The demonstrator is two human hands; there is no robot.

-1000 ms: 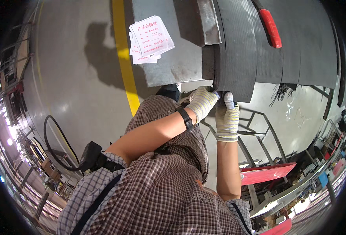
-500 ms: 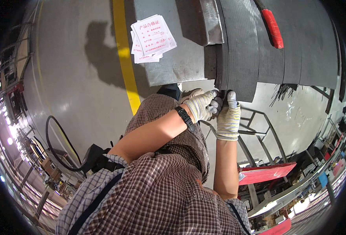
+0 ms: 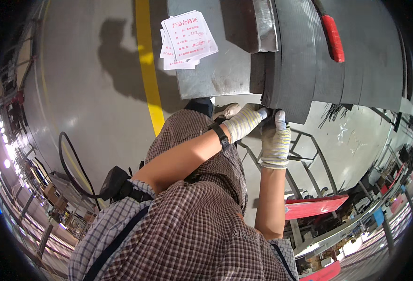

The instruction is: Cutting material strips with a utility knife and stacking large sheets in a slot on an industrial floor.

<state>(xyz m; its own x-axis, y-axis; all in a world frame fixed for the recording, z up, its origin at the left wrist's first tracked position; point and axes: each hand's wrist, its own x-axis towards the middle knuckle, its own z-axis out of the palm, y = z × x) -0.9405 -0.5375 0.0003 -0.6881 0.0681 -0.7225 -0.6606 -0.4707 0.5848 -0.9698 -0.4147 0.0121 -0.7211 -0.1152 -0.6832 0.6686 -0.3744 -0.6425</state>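
Observation:
A thick stack of dark grey ribbed sheets overhangs the bench at its near edge. Both my hands wear pale striped knit gloves and meet at this stack's near left corner. My left hand is closed, its thumb and fingertips against the sheet edges. Just to its right, my right hand is closed on the same edge, thumb up on the front and the other fingers curled beneath. The fingertips are partly hidden between the hands and under the sheets.
White paper slips with red print lie on the metal bench top. A metal block borders the stack. A red-wrapped handle rests on the sheets. Below are a metal frame and a red board. Left runs a yellow floor line.
The view has shifted slightly, so the bench and stack appear further right. My left hand has turned, with its curled fingers now less visible, and stays close to the sheet edge.

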